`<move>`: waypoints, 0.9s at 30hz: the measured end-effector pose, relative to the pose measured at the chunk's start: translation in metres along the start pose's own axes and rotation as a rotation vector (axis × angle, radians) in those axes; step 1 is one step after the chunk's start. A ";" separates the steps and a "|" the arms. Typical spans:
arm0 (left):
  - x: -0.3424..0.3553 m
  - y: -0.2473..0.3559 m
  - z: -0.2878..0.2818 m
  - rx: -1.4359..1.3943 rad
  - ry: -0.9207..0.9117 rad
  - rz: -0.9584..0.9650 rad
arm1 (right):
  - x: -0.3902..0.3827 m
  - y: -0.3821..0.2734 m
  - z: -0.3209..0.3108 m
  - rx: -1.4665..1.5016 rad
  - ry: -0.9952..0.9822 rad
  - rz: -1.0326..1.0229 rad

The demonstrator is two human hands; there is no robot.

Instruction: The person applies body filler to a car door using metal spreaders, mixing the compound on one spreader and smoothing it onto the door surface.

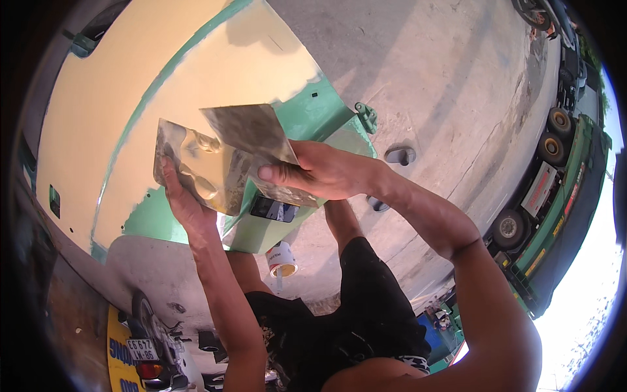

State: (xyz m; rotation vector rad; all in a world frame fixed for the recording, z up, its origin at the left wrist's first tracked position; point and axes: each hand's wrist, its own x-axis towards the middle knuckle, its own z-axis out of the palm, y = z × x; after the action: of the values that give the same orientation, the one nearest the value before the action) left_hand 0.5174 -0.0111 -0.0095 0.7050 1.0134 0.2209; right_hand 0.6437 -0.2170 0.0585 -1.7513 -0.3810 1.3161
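My left hand (186,206) grips a thin metal plate (225,179) from its near left edge, the fingers hidden below. On the plate sit smeared cream lumps of putty (204,142). My right hand (326,171) is closed on a flat, stained metal putty spreader (248,127), thumb toward me. The spreader is tilted and overlaps the plate's right part; whether they touch I cannot tell. Beneath both hands lies a large green panel (153,219), like a vehicle door, mostly coated in cream filler (130,98).
A phone (273,209) lies on the panel's near green part. By my legs stands an open can (282,258). Dark sandals or shoes (400,155) sit on the concrete. A green truck (555,215) stands far right, a motorbike (153,340) lower left.
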 end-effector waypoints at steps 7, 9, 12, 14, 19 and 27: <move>0.011 0.048 -0.033 -0.070 0.071 0.087 | 0.015 0.096 -0.109 -0.866 0.592 -0.152; 0.004 0.046 -0.031 -0.069 0.104 0.025 | 0.022 0.138 -0.112 -0.866 0.716 -0.167; -0.002 0.031 -0.042 -0.021 0.114 0.055 | 0.032 0.198 -0.090 -0.835 0.614 -0.226; -0.005 0.025 -0.041 -0.030 0.095 0.073 | 0.044 0.206 -0.079 -0.870 0.634 -0.216; -0.012 0.019 -0.049 -0.088 0.140 -0.032 | 0.127 0.199 -0.114 -0.942 0.686 -0.238; -0.009 0.018 -0.065 -0.065 0.150 -0.009 | 0.248 0.163 -0.167 -1.060 0.763 -0.229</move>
State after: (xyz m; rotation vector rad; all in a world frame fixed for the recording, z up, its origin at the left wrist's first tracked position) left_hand 0.4607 0.0269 -0.0137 0.6322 1.1475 0.3014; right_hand 0.8466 -0.2149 -0.2142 -2.7761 -0.8807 0.1332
